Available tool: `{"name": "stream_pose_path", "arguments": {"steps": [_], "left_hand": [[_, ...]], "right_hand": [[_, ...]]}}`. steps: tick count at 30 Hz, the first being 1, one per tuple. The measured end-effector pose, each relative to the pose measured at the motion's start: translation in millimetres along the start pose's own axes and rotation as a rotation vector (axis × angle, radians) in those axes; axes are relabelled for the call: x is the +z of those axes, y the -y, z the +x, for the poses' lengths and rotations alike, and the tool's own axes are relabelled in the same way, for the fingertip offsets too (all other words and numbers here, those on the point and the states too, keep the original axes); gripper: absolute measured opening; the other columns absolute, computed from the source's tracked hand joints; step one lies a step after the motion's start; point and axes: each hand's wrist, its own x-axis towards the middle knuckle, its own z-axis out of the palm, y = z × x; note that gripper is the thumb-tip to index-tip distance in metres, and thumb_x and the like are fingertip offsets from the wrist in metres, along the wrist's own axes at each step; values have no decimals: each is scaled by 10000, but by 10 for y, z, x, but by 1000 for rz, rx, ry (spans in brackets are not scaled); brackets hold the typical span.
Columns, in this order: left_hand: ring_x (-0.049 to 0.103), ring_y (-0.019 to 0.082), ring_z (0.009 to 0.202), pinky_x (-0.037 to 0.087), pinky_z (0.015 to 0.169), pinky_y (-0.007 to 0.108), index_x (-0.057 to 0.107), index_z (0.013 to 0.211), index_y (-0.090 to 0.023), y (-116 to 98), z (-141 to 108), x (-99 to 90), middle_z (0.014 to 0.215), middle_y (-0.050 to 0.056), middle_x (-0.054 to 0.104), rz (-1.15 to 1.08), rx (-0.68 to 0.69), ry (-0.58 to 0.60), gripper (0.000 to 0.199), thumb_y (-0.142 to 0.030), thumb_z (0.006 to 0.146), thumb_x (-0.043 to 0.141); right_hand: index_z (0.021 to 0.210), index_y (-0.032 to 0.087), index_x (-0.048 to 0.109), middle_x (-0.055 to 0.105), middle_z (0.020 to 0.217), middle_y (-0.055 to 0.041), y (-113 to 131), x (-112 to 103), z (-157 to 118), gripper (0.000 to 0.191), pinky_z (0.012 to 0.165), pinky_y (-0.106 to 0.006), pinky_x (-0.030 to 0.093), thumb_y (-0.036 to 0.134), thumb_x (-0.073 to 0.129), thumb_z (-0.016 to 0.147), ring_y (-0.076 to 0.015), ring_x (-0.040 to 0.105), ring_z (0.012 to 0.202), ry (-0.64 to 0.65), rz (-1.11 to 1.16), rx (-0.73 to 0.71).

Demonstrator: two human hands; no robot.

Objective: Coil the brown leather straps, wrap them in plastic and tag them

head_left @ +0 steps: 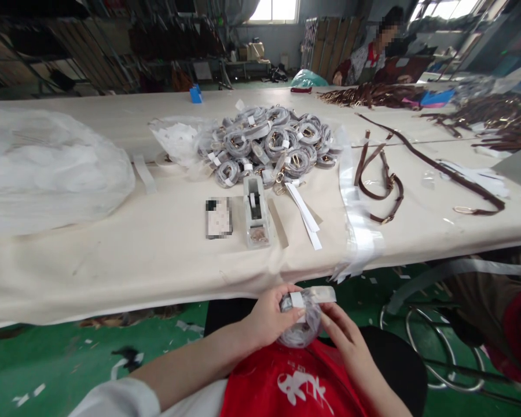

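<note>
Nearest my head camera, above the red apron point(295, 385), both hands meet at one coiled strap point(301, 333). The left hand point(267, 318) is clamped on the left side, thumb across the front beside a white band point(297, 299); I judge that this grip steadies the turns against springing open. The right hand point(347, 336) touches the opposite side, near the projecting end point(323, 294). I cannot tell whether its fingers are closed on the coil. Holding the work short of the table point(169, 260) probably gives both hands free access.

Beyond the table edge, I locate the tape dispenser point(256, 214) directly ahead, likely so that either hand can reach it. Loose paper strips point(305, 214) lie to its right. Behind it stands a pile of wrapped coils point(273, 139), apparently grouped to keep them apart from the unwrapped brown straps point(391, 185) at right.

At the far side, I register a heap of brown straps point(373, 95) and, beyond it, another person point(367, 61).
</note>
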Motion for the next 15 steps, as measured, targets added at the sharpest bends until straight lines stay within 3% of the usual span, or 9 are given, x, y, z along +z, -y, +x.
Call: {"name": "stream_pose_path", "arguments": {"steps": [4, 7, 9, 12, 15], "left_hand": [[624, 245, 1102, 471, 1021, 378, 604, 1249, -180, -72, -23, -69, 1199, 107, 679, 503, 339, 78, 372, -198, 877, 596], [620, 258, 1141, 497, 1012, 404, 547, 1307, -148, -43, -10, -106, 1231, 137, 663, 830, 469, 131, 362, -191, 950, 498], [637, 260, 1124, 537, 963, 395, 543, 1294, -117, 8, 2, -120, 1193, 152, 676, 1000, 552, 82, 341, -183, 974, 446], [653, 243, 1110, 564, 929, 362, 535, 1288, -83, 43, -9, -152, 1159, 166, 692, 1108, 783, -83, 355, -185, 1002, 352], [645, 222, 1149, 561, 942, 328, 473, 1358, -64, -19, -60, -204, 1210, 181, 684, 1156, 1012, -210, 393, -155, 1004, 328]], "right_hand": [[985, 161, 722, 773, 930, -125, -75, 106, -25, 448, 793, -372, 552, 513, 812, 724, -293, 696, 891, -17, 35, 75], [1002, 147, 725, 776, 971, -152, -146, 149, -44, 468, 853, -435, 555, 511, 810, 720, -330, 704, 929, -41, -11, 90], [1024, 153, 727, 768, 1027, -159, -170, 164, -83, 453, 931, -477, 529, 490, 802, 731, -348, 694, 990, -54, -87, 24], [1087, 189, 721, 735, 1145, -149, -140, 153, -192, 436, 1024, -483, 477, 470, 779, 759, -348, 656, 1107, -81, -155, -80], [1090, 242, 733, 722, 1172, -119, -27, 82, -278, 425, 948, -421, 528, 548, 709, 796, -329, 653, 1105, -26, -119, -70]]}}
